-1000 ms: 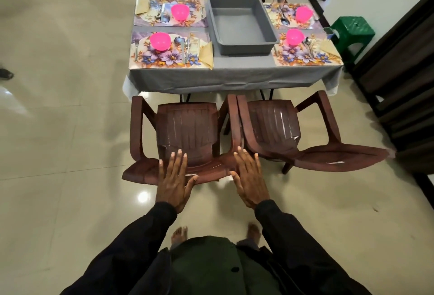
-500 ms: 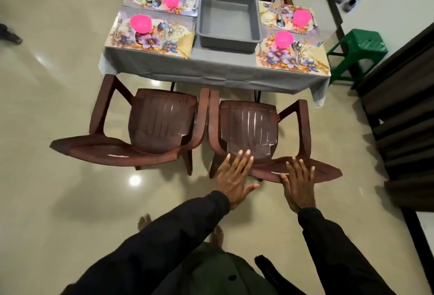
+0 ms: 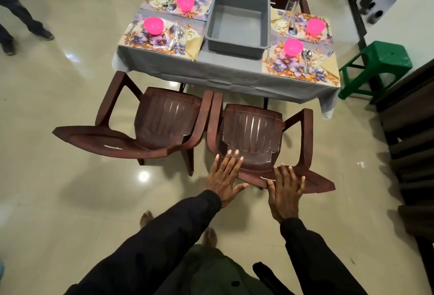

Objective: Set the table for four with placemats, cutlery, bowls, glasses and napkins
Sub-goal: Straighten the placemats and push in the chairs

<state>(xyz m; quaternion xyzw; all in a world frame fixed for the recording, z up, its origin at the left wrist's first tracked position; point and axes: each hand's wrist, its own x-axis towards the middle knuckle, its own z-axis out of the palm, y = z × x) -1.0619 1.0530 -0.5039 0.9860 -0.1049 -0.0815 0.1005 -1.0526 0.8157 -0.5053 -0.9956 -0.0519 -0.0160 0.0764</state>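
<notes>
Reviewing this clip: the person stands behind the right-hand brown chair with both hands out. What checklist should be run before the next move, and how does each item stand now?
1. Left hand and right hand spread flat at the back of the right-hand brown plastic armchair, fingers straight: ok.
2. Left-hand brown plastic armchair clear of its armrest: cannot tell; they sit very close.
3. Four floral placemats, each with a pink plastic bowl: ok.
4. Clear drinking glass at every setting: cannot tell; only the far ones show plainly.
5. Grey plastic tub emptied: ok.
</notes>
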